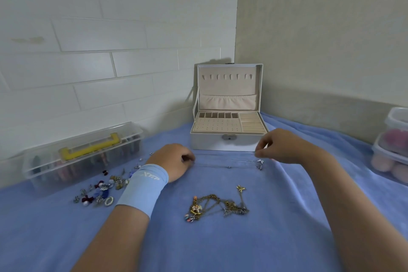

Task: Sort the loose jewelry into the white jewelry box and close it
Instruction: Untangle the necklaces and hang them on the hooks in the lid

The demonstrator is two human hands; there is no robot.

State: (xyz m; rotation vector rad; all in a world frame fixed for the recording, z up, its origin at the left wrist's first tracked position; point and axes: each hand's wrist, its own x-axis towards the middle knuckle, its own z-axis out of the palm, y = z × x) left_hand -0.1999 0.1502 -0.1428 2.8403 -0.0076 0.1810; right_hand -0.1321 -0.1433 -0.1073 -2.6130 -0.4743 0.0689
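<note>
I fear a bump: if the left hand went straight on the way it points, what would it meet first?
Likely the white jewelry box, its front wall, just beyond the left hand; depth unclear.

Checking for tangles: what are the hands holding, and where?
A thin silver necklace, stretched between them: the left hand apparently grips one end, the right hand pinches the other near its charm.

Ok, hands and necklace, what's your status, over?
Status: left hand and right hand pinch thin silver necklace, stretched out. White jewelry box open behind it. Nothing in the way.
</note>
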